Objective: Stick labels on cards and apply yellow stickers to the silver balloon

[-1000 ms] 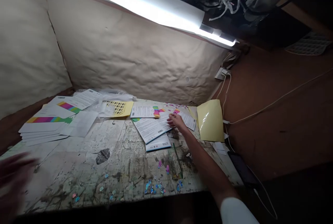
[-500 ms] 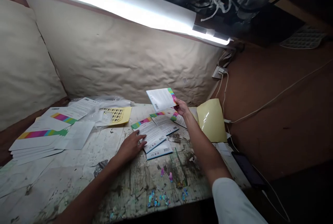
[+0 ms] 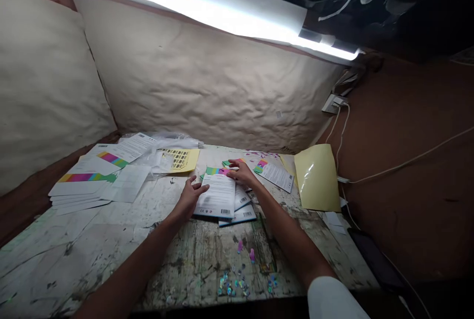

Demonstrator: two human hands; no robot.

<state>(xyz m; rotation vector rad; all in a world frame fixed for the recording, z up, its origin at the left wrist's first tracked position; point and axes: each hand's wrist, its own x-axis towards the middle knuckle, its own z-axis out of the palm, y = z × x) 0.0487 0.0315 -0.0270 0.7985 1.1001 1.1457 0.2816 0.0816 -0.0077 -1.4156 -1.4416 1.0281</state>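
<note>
A flat white printed packet with a rainbow-striped top band lies over several similar packets on the worn table. My right hand pinches its upper right corner at the coloured band. At the packet's left edge rests my left hand, thumb and fingers apart, the fingertips touching or nearly touching the edge. Another packet lies apart, to the right of my right hand. Part of the pile under the top packet is hidden.
White striped cards are stacked at left, near clear plastic sleeves and a yellow label sheet. A glossy yellow sheet leans at right. Small shiny pieces lie near the front edge. A dark phone with a cable sits at far right.
My right hand has brought the raised packet down and left onto the pile. My left hand has shifted from the pile to that packet's left edge. The camera view has swung slightly left.
</note>
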